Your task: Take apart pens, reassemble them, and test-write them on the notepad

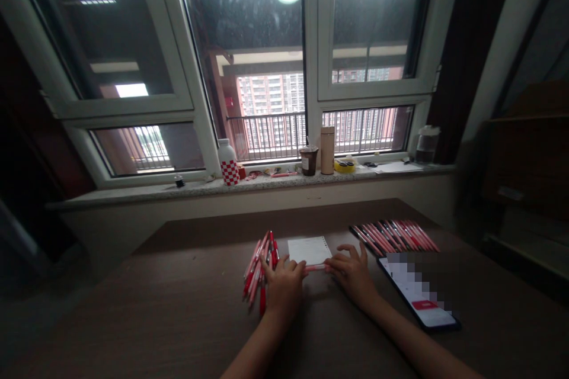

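Both of my hands rest on a brown table (155, 308) and together hold one pink pen (315, 268) lying crosswise. My left hand (284, 285) is closed round its left end, and my right hand (353, 272) pinches its right end with the other fingers partly spread. Just beyond the pen lies a small white notepad (310, 249). A loose pile of red and pink pens (260, 269) lies right beside my left hand. A neat row of pink pens (393, 237) is laid out past my right hand.
A phone (418, 293) with a lit screen lies to the right of my right hand. On the windowsill (133, 192) behind the table stand a checkered bottle (228, 162), a cup (308, 161), a tall flask (327, 150) and a jar (427, 144). A dark cabinet (524, 154) stands at the right.
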### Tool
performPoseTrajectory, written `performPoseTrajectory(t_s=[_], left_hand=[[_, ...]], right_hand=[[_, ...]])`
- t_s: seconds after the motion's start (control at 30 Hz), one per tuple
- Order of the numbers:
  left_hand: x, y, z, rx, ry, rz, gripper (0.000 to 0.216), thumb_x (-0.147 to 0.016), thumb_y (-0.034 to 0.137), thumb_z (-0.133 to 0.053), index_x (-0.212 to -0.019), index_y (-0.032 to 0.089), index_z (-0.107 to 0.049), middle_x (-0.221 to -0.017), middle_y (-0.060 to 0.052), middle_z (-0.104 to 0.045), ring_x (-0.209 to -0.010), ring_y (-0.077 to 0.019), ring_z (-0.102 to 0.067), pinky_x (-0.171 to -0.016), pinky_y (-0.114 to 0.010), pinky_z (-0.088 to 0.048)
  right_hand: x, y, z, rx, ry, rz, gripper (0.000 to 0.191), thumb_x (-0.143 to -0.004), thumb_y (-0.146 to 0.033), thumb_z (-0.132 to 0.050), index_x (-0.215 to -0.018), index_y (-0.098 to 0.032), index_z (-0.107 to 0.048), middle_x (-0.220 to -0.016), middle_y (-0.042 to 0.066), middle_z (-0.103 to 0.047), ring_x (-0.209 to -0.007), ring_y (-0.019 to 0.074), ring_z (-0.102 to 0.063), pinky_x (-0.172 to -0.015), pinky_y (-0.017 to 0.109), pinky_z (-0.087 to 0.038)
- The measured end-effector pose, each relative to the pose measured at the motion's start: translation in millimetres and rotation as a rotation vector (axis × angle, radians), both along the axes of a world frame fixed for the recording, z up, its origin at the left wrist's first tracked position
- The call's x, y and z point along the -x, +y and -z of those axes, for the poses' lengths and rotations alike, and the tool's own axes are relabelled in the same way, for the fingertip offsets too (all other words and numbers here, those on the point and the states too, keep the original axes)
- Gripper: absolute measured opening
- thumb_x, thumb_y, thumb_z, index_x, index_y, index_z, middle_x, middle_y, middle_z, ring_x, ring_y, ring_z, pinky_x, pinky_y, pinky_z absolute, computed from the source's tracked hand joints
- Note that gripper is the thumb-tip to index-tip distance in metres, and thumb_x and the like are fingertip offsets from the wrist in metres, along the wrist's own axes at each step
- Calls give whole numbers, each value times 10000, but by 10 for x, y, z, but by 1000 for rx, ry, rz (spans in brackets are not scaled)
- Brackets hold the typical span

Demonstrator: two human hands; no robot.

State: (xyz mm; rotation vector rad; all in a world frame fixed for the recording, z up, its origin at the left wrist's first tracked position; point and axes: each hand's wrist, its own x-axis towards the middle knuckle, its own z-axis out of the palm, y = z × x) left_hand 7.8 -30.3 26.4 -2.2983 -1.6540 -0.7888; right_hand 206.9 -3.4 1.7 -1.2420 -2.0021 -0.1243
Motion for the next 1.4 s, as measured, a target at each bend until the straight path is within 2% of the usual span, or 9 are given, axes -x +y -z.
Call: performPoseTrajectory(t_s=[0.1, 0.37, 0.53, 0.7, 1.13, 1.23, 1.33, 1.4], left_hand=[[-10, 12, 47, -26, -22, -20, 280, -874, 271, -531, -1137, 339, -596, -1004, -6, -702, -1143, -259, -532, -1037, -724, 58], [25, 19, 43, 7, -68, 11, 130, -875, 264, -527, -885, 287, -655, -890, 16, -681, -969, -200, -584, -1069, -682, 18], [28, -7, 8, 23, -93, 34, 178, -877, 222, -504, -899, 296, -664, -864, 12, -689, -940, -200, -589, -1062, -690, 14], [0, -49, -29, 41, -65, 4, 233, -876, 180, -473, -919, 311, -660, -871, 24, -693, -923, -194, -598, -1064, -683, -59], [29, 23, 72, 111, -65, -22, 275, -834, 89, -433, -865, 261, -647, -847, 17, -695, -866, -186, -615, -1059, -641, -130], [9, 18, 89, 69, -47, -28, 290, -845, 105, -444, -967, 278, -643, -880, 1, -692, -906, -197, -608, -1067, -657, -95], [-8, 27, 117, 8, -79, -23, 283, -880, 212, -478, -1123, 291, -599, -989, -26, -682, -960, -214, -603, -1075, -667, -46], [-8, 37, 131, -12, -103, -15, 282, -870, 246, -516, -1138, 292, -592, -1047, -36, -668, -992, -221, -598, -1081, -662, -35]], right_hand=[[-8, 0, 4, 8, 5, 14, 123, -850, -318, -612, -932, -338, -701, -850, -21, -724, -1060, 260, -505, -1065, 607, -49], [-25, 4, 9, 22, 0, 5, 122, -850, -334, -611, -932, -331, -701, -861, -20, -725, -1058, 266, -506, -1060, 620, -67], [-36, 26, 46, 6, -21, 15, 125, -851, -340, -604, -924, -334, -706, -860, -14, -727, -1065, 263, -507, -1055, 620, -85], [-44, 28, 52, 7, -18, 6, 131, -855, -337, -600, -932, -345, -705, -857, -19, -728, -1068, 260, -509, -1055, 622, -89], [-22, -2, 24, -21, -4, -2, 112, -842, -317, -620, -910, -340, -707, -844, -27, -733, -1049, 258, -516, -1061, 616, -53], [-20, -5, 16, -29, -13, 17, 129, -854, -321, -598, -916, -340, -710, -839, -17, -731, -1041, 257, -518, -1057, 612, -74], [-29, -1, 15, -30, -15, 30, 146, -861, -338, -581, -931, -339, -710, -837, -9, -730, -1032, 258, -520, -1053, 608, -94], [-37, 2, 17, -28, -9, 33, 154, -865, -348, -575, -939, -338, -710, -836, -6, -729, -1027, 260, -522, -1052, 608, -99]])
